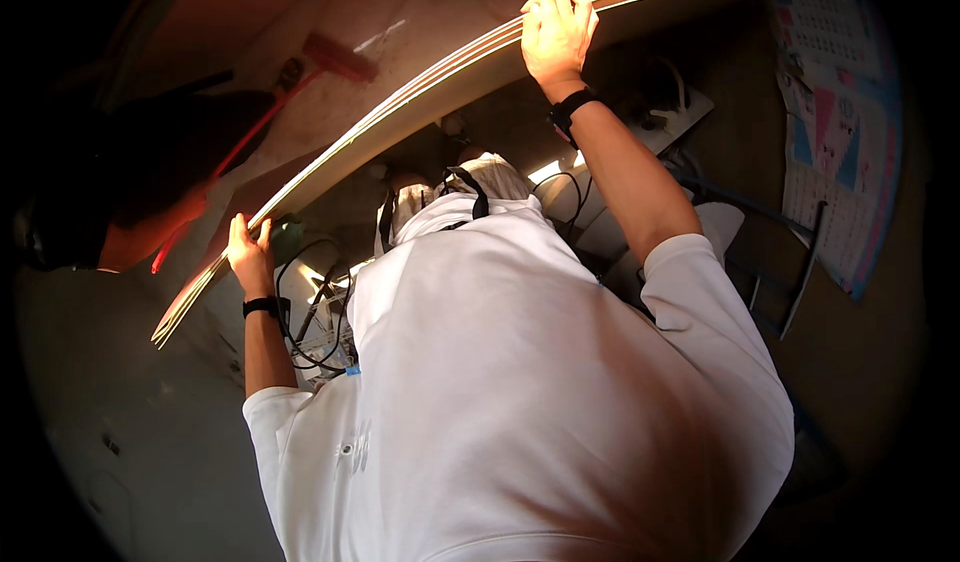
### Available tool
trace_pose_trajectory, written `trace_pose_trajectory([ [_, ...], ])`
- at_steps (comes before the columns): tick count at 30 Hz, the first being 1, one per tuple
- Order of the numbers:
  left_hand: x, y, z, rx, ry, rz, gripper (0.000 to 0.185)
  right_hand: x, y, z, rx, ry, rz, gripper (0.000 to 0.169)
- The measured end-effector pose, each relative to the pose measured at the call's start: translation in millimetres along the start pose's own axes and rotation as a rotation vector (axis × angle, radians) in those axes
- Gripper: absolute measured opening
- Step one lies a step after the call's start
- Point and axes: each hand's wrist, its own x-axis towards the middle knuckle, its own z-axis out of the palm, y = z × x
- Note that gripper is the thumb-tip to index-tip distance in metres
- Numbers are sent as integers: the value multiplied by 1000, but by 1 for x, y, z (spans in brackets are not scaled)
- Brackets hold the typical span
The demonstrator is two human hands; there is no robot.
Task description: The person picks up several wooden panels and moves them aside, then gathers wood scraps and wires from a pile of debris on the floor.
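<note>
Several thin boards or sheets (427, 104) stand on edge in a stack before me, their pale edges sweeping from lower left to upper right. My left hand (251, 254) grips the stack near its lower left end, fingers over the edge. Farther along, my right hand (559, 37) is wrapped over the sunlit top edges, the thumb side hidden behind the fingers. The lens makes the sheets look bowed. Their broad near face is in shade, and the far upper right end fades into dark.
At the left, another person's arm (154, 232) is beside a red long-handled tool, perhaps a broom (337, 58). Black cables (289, 329) hang near my left side. Right of me are a metal-tube frame (806, 269) and printed posters (840, 134).
</note>
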Motion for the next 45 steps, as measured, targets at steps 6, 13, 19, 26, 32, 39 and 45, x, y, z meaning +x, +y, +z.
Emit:
trace_pose_trajectory([
  [6,15,27,-22,-112,-49,-44,38,-6,-2,-7,6,-7,10,6],
  [13,27,47,-45,-161,-74,-76,28,-6,-4,-9,-27,10,-23,9],
  [19,31,48,-47,-170,-140,-133,30,-5,-2,-8,-23,-1,-20,9],
  [26,32,52,-48,-164,-103,-159,35,-4,1,-9,-38,-29,-43,6],
  [32,33,53,-53,-179,-152,-202,34,-6,3,-13,-48,-35,-49,7],
  [39,33,56,-55,-191,-164,-229,33,-7,3,-16,-54,-22,-40,14],
  [45,34,58,-55,-173,-159,-225,33,-6,6,-18,-66,-30,-37,9],
])
